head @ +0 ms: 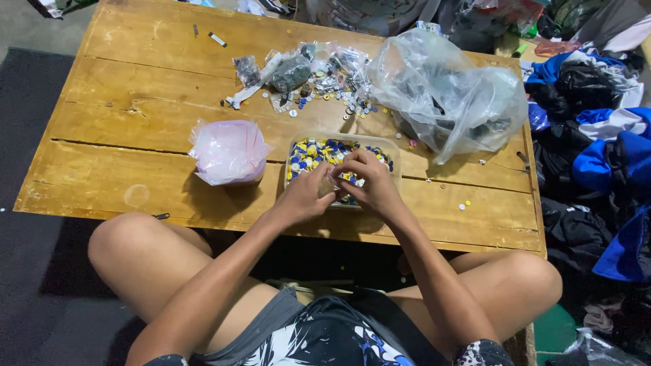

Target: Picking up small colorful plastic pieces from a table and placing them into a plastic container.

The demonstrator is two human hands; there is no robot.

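Note:
A clear plastic tray (395, 154) full of small blue, yellow and white buttons sits on the low wooden table (135, 102) in front of me. My left hand (306, 194) and my right hand (368, 179) meet over the tray's near side. Their fingers pinch together around something small and pale between them; I cannot tell what it is. Both hands cover the near part of the tray.
A pink-tinted plastic bag (229, 152) lies left of the tray. Small clear packets and loose buttons (319, 78) are scattered farther back. A big crumpled clear bag (451, 91) sits at the right. Piled clothes (597, 135) lie beyond the table's right edge. My bare knees are under the near edge.

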